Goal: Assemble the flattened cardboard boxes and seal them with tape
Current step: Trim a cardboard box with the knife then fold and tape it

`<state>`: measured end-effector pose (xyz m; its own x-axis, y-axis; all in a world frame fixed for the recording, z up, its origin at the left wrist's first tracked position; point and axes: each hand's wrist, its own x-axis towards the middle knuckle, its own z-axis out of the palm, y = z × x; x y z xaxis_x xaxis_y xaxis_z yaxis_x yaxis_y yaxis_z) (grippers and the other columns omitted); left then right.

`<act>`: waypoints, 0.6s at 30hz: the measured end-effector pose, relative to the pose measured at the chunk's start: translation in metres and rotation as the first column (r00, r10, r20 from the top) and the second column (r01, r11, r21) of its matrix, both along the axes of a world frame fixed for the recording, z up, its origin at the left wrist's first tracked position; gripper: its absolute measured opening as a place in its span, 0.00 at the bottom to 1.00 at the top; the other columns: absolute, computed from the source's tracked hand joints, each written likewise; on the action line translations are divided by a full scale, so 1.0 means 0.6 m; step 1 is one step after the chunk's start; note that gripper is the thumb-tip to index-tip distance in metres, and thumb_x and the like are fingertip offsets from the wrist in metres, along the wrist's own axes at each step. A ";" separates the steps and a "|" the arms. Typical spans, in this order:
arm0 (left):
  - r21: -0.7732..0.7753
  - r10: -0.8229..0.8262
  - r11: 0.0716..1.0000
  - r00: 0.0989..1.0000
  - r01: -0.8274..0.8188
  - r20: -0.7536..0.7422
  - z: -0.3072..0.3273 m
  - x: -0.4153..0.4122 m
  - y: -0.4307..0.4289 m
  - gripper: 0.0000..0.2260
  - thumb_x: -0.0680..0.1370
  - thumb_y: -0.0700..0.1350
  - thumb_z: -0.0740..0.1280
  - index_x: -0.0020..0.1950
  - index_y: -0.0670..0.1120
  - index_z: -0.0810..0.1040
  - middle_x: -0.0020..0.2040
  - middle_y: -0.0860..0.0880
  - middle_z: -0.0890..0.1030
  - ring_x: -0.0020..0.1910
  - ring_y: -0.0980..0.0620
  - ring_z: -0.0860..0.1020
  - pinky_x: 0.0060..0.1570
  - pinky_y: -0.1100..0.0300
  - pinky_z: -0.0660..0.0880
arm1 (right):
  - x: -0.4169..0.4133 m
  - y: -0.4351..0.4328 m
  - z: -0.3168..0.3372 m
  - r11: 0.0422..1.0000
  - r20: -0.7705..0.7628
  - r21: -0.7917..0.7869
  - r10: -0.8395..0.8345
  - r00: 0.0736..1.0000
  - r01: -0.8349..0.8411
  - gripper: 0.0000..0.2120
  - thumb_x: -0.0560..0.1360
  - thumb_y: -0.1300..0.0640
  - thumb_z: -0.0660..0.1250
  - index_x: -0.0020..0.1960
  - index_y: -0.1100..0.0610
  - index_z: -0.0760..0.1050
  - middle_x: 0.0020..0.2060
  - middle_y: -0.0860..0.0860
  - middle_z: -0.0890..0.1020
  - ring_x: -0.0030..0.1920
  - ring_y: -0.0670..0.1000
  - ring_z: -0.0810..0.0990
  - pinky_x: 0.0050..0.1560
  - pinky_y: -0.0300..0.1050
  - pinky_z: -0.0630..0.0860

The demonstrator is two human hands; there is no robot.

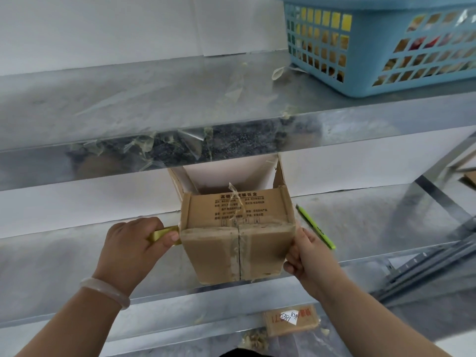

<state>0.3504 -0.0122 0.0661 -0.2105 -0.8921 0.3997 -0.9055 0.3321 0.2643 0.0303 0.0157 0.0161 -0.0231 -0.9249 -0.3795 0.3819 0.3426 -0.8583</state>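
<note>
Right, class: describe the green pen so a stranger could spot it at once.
Start at the lower metal shelf, then the cardboard box held on it. Just right of the box, beyond the right hand, lies the pen: slim, bright green, the only green thing there.

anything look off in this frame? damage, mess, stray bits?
Yes. Torn scraps of clear tape cling to the front edge of the upper metal shelf. The cardboard box is worn, with old tape residue along its centre seam and a loose strip curling off its printed face. Debris lies on the floor below.
</note>
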 end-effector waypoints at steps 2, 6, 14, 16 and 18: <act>0.002 0.002 1.000 1.000 -0.002 -0.003 0.001 0.001 0.000 0.21 0.73 0.64 0.56 0.30 0.51 0.70 0.23 0.54 0.68 0.24 0.55 0.69 0.29 0.59 0.66 | -0.002 -0.006 -0.002 1.000 0.020 -0.015 0.015 1.000 -0.015 0.17 0.77 0.44 0.64 0.32 0.49 0.76 0.27 0.50 0.63 0.25 0.47 0.62 0.26 0.42 0.64; 0.007 0.018 1.000 1.000 -0.018 -0.017 0.001 -0.001 0.002 0.21 0.73 0.65 0.55 0.30 0.50 0.70 0.23 0.54 0.68 0.24 0.55 0.69 0.30 0.57 0.67 | -0.001 0.002 -0.019 0.997 0.045 0.037 -0.062 0.997 0.061 0.12 0.80 0.56 0.64 0.40 0.52 0.80 0.30 0.52 0.69 0.27 0.47 0.66 0.30 0.42 0.67; 0.022 0.031 0.999 0.999 -0.030 -0.028 0.002 0.002 0.003 0.22 0.72 0.67 0.54 0.29 0.51 0.68 0.22 0.54 0.68 0.24 0.55 0.69 0.29 0.62 0.64 | 0.005 0.016 0.061 0.697 -0.619 -0.716 -0.603 0.503 -0.045 0.15 0.81 0.50 0.56 0.64 0.47 0.77 0.62 0.38 0.77 0.65 0.39 0.72 0.65 0.33 0.68; 0.030 0.030 0.999 0.999 -0.029 -0.038 0.002 0.002 0.003 0.22 0.72 0.67 0.54 0.29 0.52 0.68 0.23 0.55 0.68 0.24 0.56 0.69 0.29 0.63 0.63 | 0.005 0.008 0.079 0.611 -0.612 -0.772 -0.641 0.463 -0.175 0.16 0.81 0.53 0.57 0.64 0.54 0.78 0.63 0.46 0.78 0.66 0.46 0.73 0.68 0.39 0.67; 0.034 0.025 0.999 0.998 -0.024 -0.050 0.003 0.003 0.003 0.21 0.72 0.67 0.55 0.29 0.52 0.68 0.23 0.55 0.68 0.24 0.56 0.69 0.29 0.63 0.63 | 0.006 0.003 0.080 0.564 -0.639 -0.767 -0.639 0.427 -0.305 0.15 0.80 0.54 0.60 0.61 0.56 0.79 0.61 0.48 0.80 0.65 0.50 0.75 0.67 0.45 0.70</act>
<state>0.3521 -0.0101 0.0679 -0.1686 -0.9097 0.3795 -0.8984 0.3002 0.3205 0.0337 0.0173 0.0643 -0.0503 -0.7053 0.7071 -0.6717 -0.5001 -0.5466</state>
